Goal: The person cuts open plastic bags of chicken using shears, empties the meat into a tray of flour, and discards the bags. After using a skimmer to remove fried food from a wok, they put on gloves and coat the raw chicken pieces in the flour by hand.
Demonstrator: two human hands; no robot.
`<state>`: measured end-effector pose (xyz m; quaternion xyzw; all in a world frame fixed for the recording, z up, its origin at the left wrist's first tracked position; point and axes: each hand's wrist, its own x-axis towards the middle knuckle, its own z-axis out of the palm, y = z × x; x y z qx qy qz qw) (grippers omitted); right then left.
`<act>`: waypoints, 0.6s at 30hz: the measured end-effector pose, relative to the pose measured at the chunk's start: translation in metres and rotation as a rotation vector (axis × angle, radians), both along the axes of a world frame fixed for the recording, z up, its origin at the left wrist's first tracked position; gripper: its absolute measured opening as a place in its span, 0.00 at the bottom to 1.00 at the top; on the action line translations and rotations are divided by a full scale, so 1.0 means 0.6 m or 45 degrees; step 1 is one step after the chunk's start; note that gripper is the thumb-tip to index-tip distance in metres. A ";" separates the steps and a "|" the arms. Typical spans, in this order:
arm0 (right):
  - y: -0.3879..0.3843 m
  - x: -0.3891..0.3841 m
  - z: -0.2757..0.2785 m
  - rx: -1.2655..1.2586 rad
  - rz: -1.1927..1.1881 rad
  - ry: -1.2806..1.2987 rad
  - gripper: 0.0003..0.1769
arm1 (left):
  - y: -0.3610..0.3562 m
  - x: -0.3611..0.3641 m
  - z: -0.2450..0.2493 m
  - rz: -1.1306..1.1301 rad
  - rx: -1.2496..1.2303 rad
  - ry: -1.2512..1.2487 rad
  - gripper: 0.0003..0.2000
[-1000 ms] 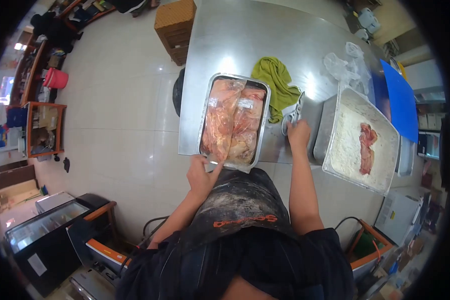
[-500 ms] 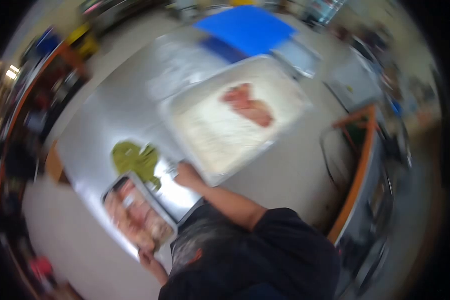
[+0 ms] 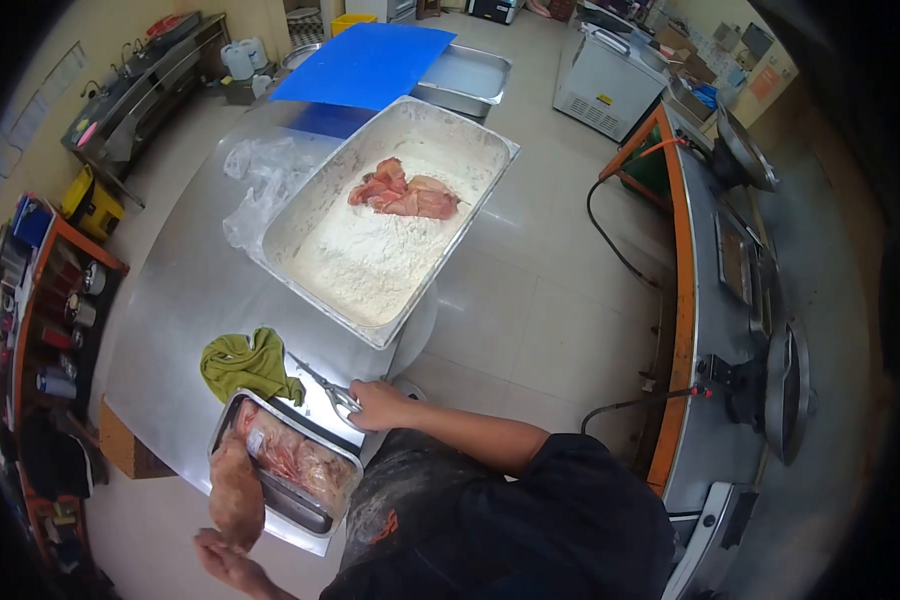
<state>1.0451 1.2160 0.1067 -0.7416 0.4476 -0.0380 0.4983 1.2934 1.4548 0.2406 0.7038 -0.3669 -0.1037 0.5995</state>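
A large piece of raw meat (image 3: 237, 498) hangs over the outer left side of a small metal tray, its lower end gripped by my left hand (image 3: 228, 565). More raw meat (image 3: 300, 460) fills that tray (image 3: 356, 480). At the near table edge my right hand (image 3: 378, 405) is closed on the handles of metal scissors (image 3: 332, 390), whose blades point up and left toward a crumpled green cloth (image 3: 253, 368). Farther up, a big metal pan (image 3: 280, 268) holds white flour (image 3: 370, 265) with a piece of raw meat (image 3: 405, 192) lying on it.
On the steel table (image 3: 170, 300) are crumpled clear plastic (image 3: 265, 185) and a blue board (image 3: 370, 62). Behind the board is an empty metal tray (image 3: 465, 75). Burners (image 3: 788, 395) line an orange-framed counter (image 3: 682, 300) at the right; an orange shelf (image 3: 32, 300) stands at the left.
My left hand has moved down and left, and the large meat piece now hangs outside the small tray. The view has shifted and become sharper. My right hand remains near the table edge.
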 end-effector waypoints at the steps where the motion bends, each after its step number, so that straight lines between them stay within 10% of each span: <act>1: 0.009 -0.005 0.014 -0.007 0.039 -0.049 0.26 | -0.010 0.027 0.018 -0.035 -0.006 -0.147 0.10; 7: 0.032 -0.040 0.116 0.609 0.218 -0.656 0.30 | -0.126 0.077 0.076 -0.296 -0.132 -0.242 0.10; 9: 0.028 -0.060 0.169 0.480 0.505 -0.786 0.27 | -0.171 0.066 0.076 -0.353 0.355 -0.365 0.10; 11: 0.010 -0.045 0.188 0.452 0.664 -0.505 0.38 | -0.190 0.065 0.068 -0.429 0.835 -0.455 0.10; 14: -0.008 -0.028 0.256 -0.296 0.844 0.197 0.43 | -0.217 0.079 0.049 -0.717 0.531 -0.318 0.04; 18: -0.026 0.002 0.310 -0.519 0.982 0.429 0.46 | -0.231 0.111 0.039 -0.922 0.430 -0.153 0.04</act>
